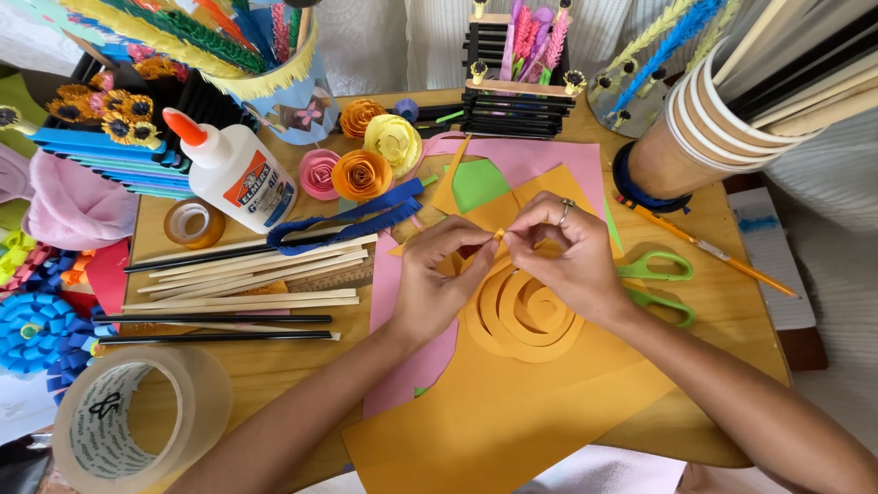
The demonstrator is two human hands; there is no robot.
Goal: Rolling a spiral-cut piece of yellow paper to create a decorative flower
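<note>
Both hands pinch the outer end of an orange paper spiral strip at frame centre: left hand grip clamped on the strip end with thumb and forefinger, right hand grip clamped on the same end from the other side, ring on one finger. The rest of the spiral lies flat just below the hands, on an orange paper sheet that runs to the lower centre. Pink paper and a green sheet lie under it. Green-handled scissors sit just right of the right hand. A pencil lies farther right. Finished paper roses, pink, orange and yellow, sit above centre. White glue bottle at upper left, small tape roll beside it. Wooden sticks and black straws lie left of the left hand. Large clear tape roll at lower left. All on a wooden bench.
</note>
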